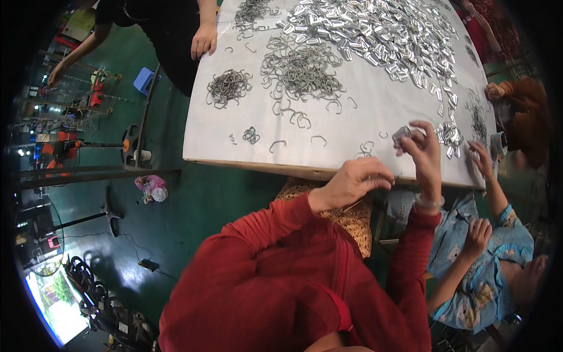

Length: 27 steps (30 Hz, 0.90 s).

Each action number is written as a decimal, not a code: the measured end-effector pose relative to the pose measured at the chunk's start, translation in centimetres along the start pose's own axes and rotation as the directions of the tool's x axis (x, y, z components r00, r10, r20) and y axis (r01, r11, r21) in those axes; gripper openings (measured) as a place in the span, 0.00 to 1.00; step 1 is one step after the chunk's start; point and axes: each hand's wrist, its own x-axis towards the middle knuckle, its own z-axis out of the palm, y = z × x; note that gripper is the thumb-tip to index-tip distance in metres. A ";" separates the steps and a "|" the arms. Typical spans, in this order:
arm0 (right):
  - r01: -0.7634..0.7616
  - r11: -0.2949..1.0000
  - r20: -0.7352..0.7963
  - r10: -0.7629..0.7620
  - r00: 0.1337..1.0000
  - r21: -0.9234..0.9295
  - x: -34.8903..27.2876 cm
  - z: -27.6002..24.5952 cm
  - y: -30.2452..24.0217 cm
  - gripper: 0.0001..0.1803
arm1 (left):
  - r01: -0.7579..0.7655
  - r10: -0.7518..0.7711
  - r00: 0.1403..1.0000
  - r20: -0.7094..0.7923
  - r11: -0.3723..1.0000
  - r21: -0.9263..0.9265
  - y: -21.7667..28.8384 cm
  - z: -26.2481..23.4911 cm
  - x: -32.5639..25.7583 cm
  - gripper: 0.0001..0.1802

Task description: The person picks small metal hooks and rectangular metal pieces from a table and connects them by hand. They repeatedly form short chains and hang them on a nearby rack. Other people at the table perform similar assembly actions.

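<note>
My right hand is raised over the table's near edge, its thumb and fingers closed on a shiny metal buckle. To its left, my left hand hovers just off the edge with thumb and fingertips pinched together. Something thin may show at those fingertips, too small to name. On the white tabletop beyond my hands lie a few loose bent wire hooks. A large heap of silvery buckles covers the far part, and a trail of them runs down toward the right.
Piles of wire hooks and a smaller pile lie left of the buckles. A co-worker's hand rests on the table's left edge. At right sits a person in a blue patterned top. A blue stool stands on the green floor.
</note>
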 end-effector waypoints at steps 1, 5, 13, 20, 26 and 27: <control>-0.022 1.000 -0.024 0.022 0.999 -0.010 -2.1 0.1 -1.6 0.16 | 0.036 -0.036 0.999 0.012 0.999 -0.022 0.4 0.1 0.3 0.04; 0.002 0.991 -0.207 -0.030 0.978 -0.136 -6.4 1.1 -4.7 0.12 | 0.056 -0.060 0.997 0.051 0.995 0.086 0.9 0.5 1.1 0.06; 0.068 0.989 -0.272 -0.102 0.957 -0.131 -9.0 2.5 -6.4 0.15 | 0.031 -0.032 0.999 0.010 0.995 0.096 2.0 1.8 0.9 0.06; 0.161 0.987 -0.349 -0.157 0.924 -0.018 -10.0 3.5 -5.5 0.13 | -0.080 0.082 0.997 0.007 0.953 0.293 1.2 0.6 -0.2 0.13; 0.137 0.990 -0.333 -0.144 0.932 -0.043 -10.4 2.9 -6.0 0.13 | 0.051 0.130 0.965 -0.226 0.756 0.652 -2.5 -11.5 0.9 0.10; 0.124 0.990 -0.321 -0.139 0.937 -0.067 -10.3 2.8 -6.1 0.13 | 0.126 0.098 0.963 -0.250 0.659 0.742 -3.2 -14.8 1.4 0.09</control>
